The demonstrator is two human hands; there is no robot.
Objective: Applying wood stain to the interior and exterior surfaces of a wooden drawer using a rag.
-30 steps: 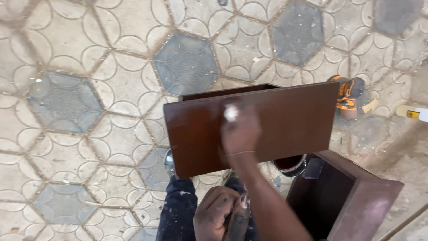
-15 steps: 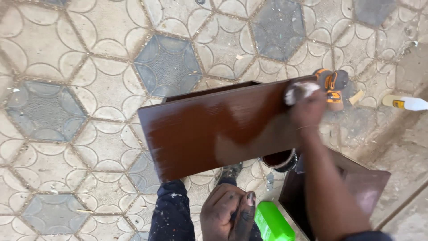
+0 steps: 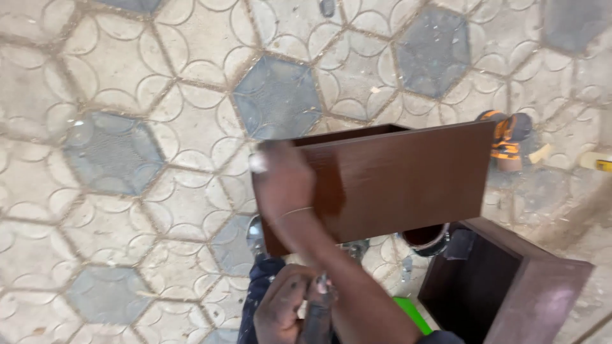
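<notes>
packages near the brown wooden panel (image 3: 395, 181): two candidates, no signs or screens.
right of the panel, at the frame's right edge, a pale tube-shaped container (image 3: 596, 161) with a yellow band lies on the paving; its label is too small to make out. below the panel's lower right corner, a bright green package (image 3: 411, 312) is partly hidden.

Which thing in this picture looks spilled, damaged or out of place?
Nothing looks spilled or broken. The brown wooden box rests on the patterned tile floor, the right hand presses a small pale pad at its left edge, and the left hand grips something dark below.
</notes>
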